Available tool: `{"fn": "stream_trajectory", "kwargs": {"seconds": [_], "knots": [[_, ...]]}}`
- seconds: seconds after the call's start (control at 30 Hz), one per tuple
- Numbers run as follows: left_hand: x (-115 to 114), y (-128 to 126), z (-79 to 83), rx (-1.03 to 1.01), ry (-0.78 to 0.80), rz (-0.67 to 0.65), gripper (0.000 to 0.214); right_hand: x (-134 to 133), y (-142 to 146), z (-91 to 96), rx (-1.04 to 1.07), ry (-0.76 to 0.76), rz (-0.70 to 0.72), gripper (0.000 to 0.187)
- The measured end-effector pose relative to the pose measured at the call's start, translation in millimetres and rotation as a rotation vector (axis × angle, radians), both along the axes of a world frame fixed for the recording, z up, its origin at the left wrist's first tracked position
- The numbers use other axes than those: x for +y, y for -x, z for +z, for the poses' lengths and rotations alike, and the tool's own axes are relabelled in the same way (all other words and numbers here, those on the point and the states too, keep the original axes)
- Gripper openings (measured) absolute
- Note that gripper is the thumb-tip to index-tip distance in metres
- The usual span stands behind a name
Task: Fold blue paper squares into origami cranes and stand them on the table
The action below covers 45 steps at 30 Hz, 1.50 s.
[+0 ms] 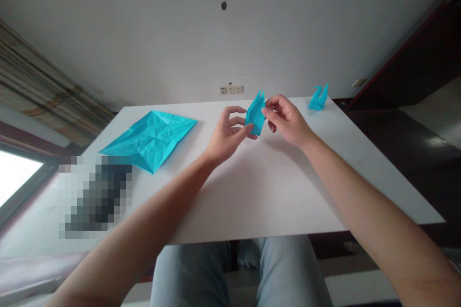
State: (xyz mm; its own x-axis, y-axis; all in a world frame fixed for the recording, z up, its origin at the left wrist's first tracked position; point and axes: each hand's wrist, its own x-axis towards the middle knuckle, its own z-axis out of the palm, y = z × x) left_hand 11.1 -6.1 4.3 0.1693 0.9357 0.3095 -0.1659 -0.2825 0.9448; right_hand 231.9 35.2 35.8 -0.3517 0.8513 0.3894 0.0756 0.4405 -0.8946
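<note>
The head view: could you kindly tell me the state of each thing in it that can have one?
Blue origami piece, held upright, partly folded.
Left hand, pinching the piece.
Right hand, pinching the piece.
Blue paper sheet, lying open, creased.
Blue origami bird, standing, folded.

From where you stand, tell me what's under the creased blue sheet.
The white table shows around the creased blue sheet; whatever lies directly beneath the sheet is covered and cannot be seen.
</note>
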Motion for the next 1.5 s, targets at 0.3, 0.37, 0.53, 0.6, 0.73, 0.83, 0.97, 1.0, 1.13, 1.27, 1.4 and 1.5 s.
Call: {"fn": "stream_trajectory", "kwargs": {"seconds": [0.3, 0.37, 0.53, 0.6, 0.73, 0.83, 0.97, 1.0, 1.13, 1.27, 1.4, 1.5], "knots": [[8, 0, -3.3, -0.037, -0.006, 0.021, 0.067, -5, 1, 1.4, 0.007, -0.002, 0.073, 0.049], [10, 0, -5.0, -0.053, -0.01, 0.02, 0.07, -4, 1, 1.5, 0.0, -0.004, 0.099, 0.041], [11, -1, -4.2, -0.053, -0.031, 0.051, 0.067, -3, -2, -1.1, -0.052, -0.01, 0.08, 0.033], [10, 0, -2.3, -0.036, -0.048, 0.074, 0.062, -3, -1, -2.0, -0.063, -0.025, 0.072, 0.035], [10, 1, -1.0, 0.001, -0.053, 0.095, 0.057, -4, 1, -1.6, -0.088, -0.031, 0.065, 0.041], [10, 2, -2.9, 0.034, -0.048, 0.098, 0.058, -4, 2, -3.4, -0.093, -0.043, 0.048, 0.042], [11, 2, -3.7, 0.09, -0.103, 0.151, 0.052, -4, 4, -9.3, -0.04, -0.058, -0.01, 0.054], [10, 3, -3.2, 0.123, -0.134, 0.169, 0.048, -4, 5, -10.1, -0.023, -0.059, -0.02, 0.059], [8, 6, -1.6, 0.256, -0.23, 0.203, 0.035, -9, 9, -7.3, 0.041, -0.062, -0.055, 0.076], [8, 5, -3.7, 0.269, -0.244, 0.187, 0.033, -11, 10, -4.0, 0.035, -0.068, -0.092, 0.075], [9, 2, -5.6, 0.149, -0.204, 0.157, 0.052, -6, 8, -8.7, -0.024, -0.136, -0.086, 0.049], [5, 1, -2.1, 0.126, -0.209, 0.135, 0.059, -3, 8, -11.6, -0.065, -0.179, -0.086, 0.046]]}}
